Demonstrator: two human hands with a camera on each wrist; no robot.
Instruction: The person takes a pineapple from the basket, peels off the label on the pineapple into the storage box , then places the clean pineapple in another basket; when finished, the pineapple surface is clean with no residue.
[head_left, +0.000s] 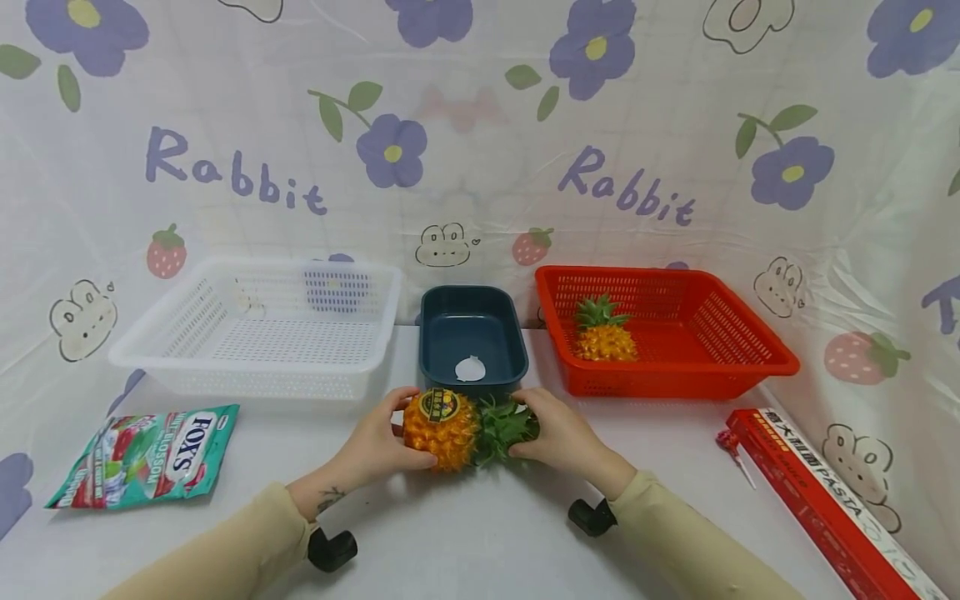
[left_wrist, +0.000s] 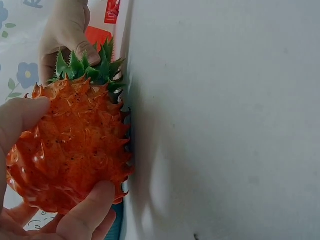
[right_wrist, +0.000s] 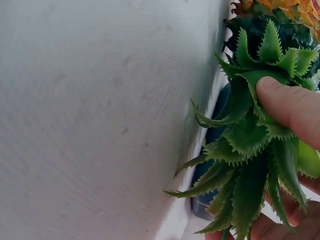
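Note:
Both hands hold a pineapple lying sideways over the white table, its crown of leaves to the right. The left hand curls around the spiky orange body, thumb and fingers on opposite sides. The right hand grips the green leaves, with the thumb lying on top of them. A round dark label sticks to the pineapple's body. Just behind it stands a dark blue tub with a white round patch inside. In the red basket sits another pineapple.
A white basket stands at the back left. On the left lies a green Fox's candy bag. A red pasta box and a small lollipop lie on the right. A patterned cloth hangs behind the containers.

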